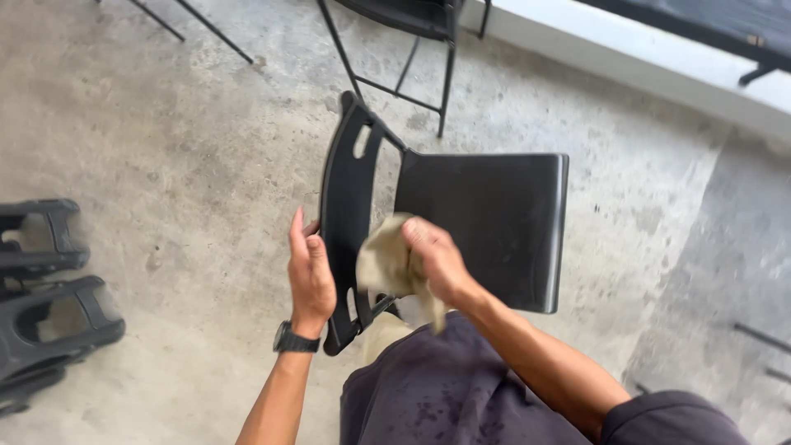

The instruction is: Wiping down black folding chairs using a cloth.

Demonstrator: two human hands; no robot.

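A black plastic chair (486, 222) stands in front of me, its backrest (346, 206) nearest to my body. My left hand (309, 276), with a black watch on the wrist, lies flat against the outer left edge of the backrest. My right hand (437, 259) is shut on a crumpled beige cloth (386, 264) and presses it against the inner side of the backrest, near the seat's near edge.
Grey concrete floor (189, 148) all around. Black plastic chair parts (49, 321) are stacked at the left edge. Another black chair's metal legs (404, 74) stand behind. A white ledge (643, 66) runs along the top right.
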